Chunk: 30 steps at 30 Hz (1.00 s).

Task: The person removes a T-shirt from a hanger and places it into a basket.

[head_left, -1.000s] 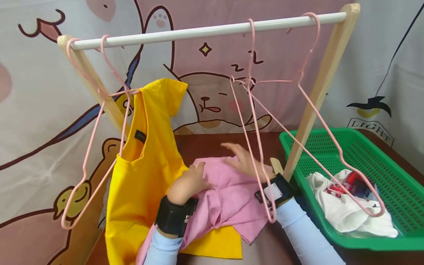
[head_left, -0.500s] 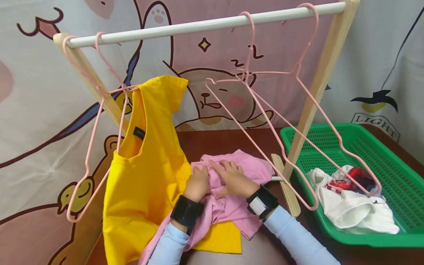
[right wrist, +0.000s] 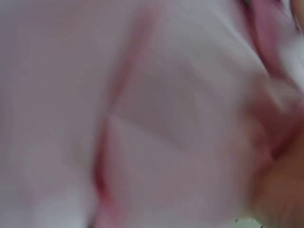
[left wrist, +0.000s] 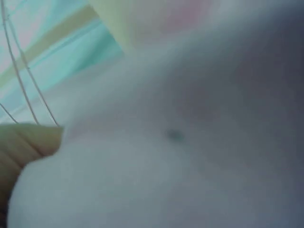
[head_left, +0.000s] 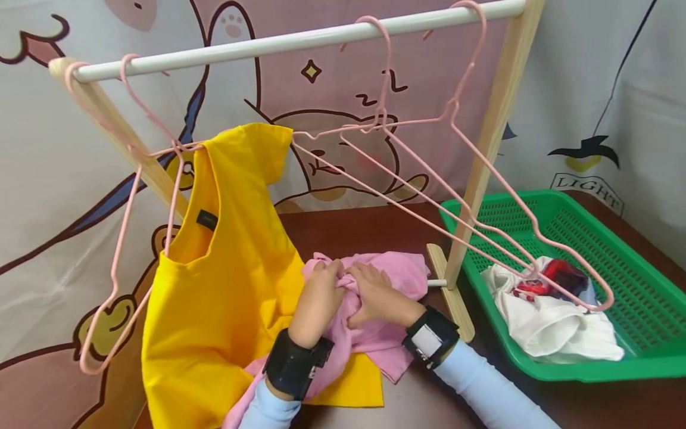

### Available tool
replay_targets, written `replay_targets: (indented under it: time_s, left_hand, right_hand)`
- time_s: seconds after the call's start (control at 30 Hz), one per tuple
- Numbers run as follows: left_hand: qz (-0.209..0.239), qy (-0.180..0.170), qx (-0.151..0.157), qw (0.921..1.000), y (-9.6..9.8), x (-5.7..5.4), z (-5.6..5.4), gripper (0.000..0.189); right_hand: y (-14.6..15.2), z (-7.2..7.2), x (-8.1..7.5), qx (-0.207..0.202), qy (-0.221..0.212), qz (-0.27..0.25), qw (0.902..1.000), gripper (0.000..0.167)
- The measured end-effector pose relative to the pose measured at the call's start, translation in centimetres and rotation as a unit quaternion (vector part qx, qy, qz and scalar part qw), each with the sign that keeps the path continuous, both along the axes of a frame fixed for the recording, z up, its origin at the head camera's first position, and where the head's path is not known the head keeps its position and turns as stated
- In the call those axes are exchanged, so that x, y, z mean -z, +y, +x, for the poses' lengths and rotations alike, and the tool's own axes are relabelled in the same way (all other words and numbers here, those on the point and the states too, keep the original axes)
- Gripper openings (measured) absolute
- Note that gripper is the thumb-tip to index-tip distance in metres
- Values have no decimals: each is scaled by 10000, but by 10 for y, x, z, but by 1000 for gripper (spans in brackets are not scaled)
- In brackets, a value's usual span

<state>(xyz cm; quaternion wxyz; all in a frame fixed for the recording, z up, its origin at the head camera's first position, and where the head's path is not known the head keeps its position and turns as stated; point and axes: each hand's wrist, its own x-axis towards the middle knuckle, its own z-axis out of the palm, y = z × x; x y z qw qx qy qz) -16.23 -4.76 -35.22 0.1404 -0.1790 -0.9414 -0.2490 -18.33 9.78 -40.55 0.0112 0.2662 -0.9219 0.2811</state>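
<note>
A crumpled pink garment (head_left: 399, 275) lies on the table beneath the rack, partly over the hem of a yellow T-shirt (head_left: 241, 238). My left hand (head_left: 320, 301) grips a bunched fold of the pink cloth, and in the left wrist view its thumb (left wrist: 35, 142) presses on the blurred fabric. Close beside it, my right hand (head_left: 377, 295) holds the same garment with bent fingers, the thumb toward me. Pink cloth (right wrist: 180, 118) fills most of the right wrist view. The fingertips are partly hidden in the folds.
The rack's white bar (head_left: 300, 40) carries several pink hangers; the yellow T-shirt hangs from one at left. A bare hanger (head_left: 450, 210) slants over the table at right. A green basket (head_left: 643, 357) there contains a white garment (head_left: 568, 328) with a red print.
Both hands have come down onto the pink garment and taken hold of it, bunching it up. The bare hanger beside my right arm has swung round. The head view has shifted slightly.
</note>
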Motion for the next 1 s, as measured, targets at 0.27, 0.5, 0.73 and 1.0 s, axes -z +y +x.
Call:
replay_targets:
  time_s: [0.27,0.5,0.73,1.0]
  left_hand:
    - [1097,870,412,9893,4,-37,27,22]
    - [684,-607,1097,9897,-7,-60,49,104]
    - [204,-1439,2201,9646,11,-51,26,75]
    - [1553,-925,2017,9626,51,-89,41,48]
  right_hand:
    - [-1,29,-39,960,1682,-937,9766,46]
    - [36,61,-79,1463,2366,-1237,9525,47]
    - [64,85,-103,2018,2886,-1234,9277,52]
    - [90,113,-138,2974,3766,-1415,8658,49]
